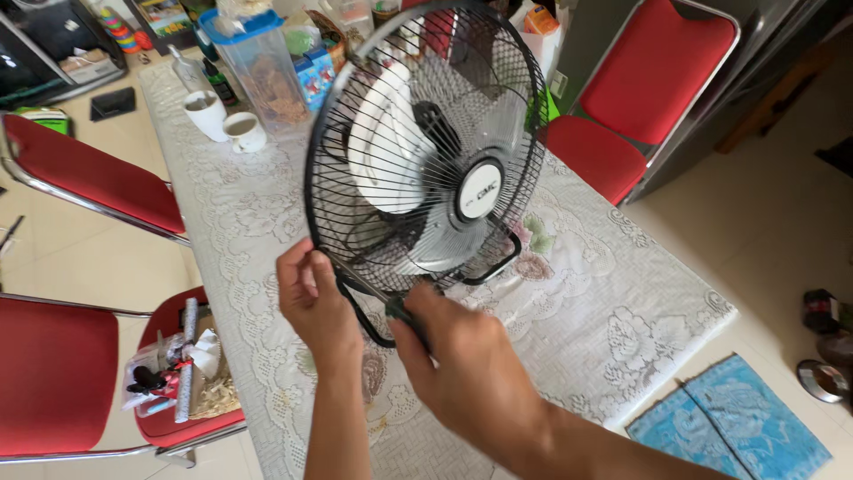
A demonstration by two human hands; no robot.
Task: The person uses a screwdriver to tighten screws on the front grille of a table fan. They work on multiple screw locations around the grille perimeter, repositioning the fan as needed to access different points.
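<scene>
Containers crowd the far end of the bench (622,302): a clear tub with a blue lid (259,67) holds brownish contents (hard to identify), and two white cups (227,123) stand just beside it. A black-caged fan (426,151) stands upright mid-bench on the lace cloth. The left hand (311,298) pinches the cage's lower rim, fingers pressed together. The right hand (458,364), just below the cage, is closed around a green-handled screwdriver (391,302) whose shaft reaches the rim by the left hand.
</scene>
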